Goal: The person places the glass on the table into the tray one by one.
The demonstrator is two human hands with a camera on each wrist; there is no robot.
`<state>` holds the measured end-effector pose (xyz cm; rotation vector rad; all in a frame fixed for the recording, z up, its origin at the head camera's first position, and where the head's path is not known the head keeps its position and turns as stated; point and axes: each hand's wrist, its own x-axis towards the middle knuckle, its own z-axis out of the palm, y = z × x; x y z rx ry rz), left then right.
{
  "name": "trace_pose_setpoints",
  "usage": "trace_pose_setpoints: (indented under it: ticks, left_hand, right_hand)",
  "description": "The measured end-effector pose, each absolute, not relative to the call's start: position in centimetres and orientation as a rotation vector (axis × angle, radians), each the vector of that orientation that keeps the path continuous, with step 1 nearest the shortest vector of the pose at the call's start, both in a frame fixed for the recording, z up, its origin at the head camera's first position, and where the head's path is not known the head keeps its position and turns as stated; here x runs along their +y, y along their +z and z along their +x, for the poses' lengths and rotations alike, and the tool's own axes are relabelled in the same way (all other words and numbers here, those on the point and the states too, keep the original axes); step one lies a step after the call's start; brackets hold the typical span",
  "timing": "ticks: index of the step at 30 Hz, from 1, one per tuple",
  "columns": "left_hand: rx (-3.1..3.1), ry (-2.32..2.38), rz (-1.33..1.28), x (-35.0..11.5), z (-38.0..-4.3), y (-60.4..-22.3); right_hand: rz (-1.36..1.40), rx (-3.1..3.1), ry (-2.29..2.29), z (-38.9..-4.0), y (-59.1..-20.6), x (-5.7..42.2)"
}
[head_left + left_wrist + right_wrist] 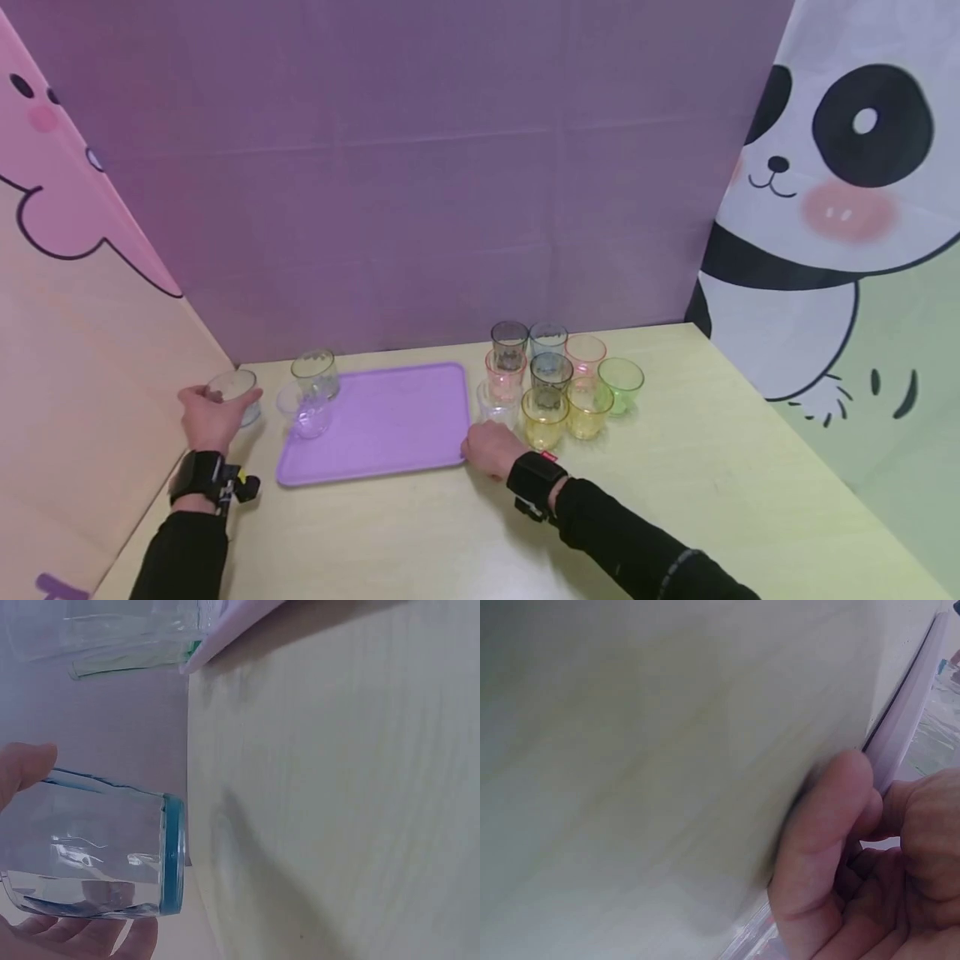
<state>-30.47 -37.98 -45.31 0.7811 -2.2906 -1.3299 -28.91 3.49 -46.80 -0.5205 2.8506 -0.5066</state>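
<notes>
At the left of the table my left hand (210, 423) holds a glass tumbler (238, 388) by its sides, thumb and fingers around it. In the left wrist view this tumbler (112, 840) is clear with a blue base, close over the table. My right hand (492, 448) pinches the near right corner of a purple tray (405, 421), and the right wrist view shows the tray's edge (897, 731) running in between thumb and fingers. On the tray's left side stand a clear purplish glass (309, 417) and, behind it, a greenish glass (317, 377).
Right of the tray several coloured glasses crowd together: a clear one (497, 404), yellow ones (545, 425), a green one (622, 385), pink and dark ones. A purple cloth wall (450, 183) borders the table's back, and a pink panel (82, 375) its left side.
</notes>
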Motion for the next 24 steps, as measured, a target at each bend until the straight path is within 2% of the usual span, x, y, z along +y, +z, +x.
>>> trace_pose_setpoints:
  ticks: [24]
  left_hand:
    - [-2.227,-1.331,0.707,-35.6,-26.9,-44.4]
  right_hand:
    - [-0.549,2.869,-0.480,-28.8,-46.7,3.6]
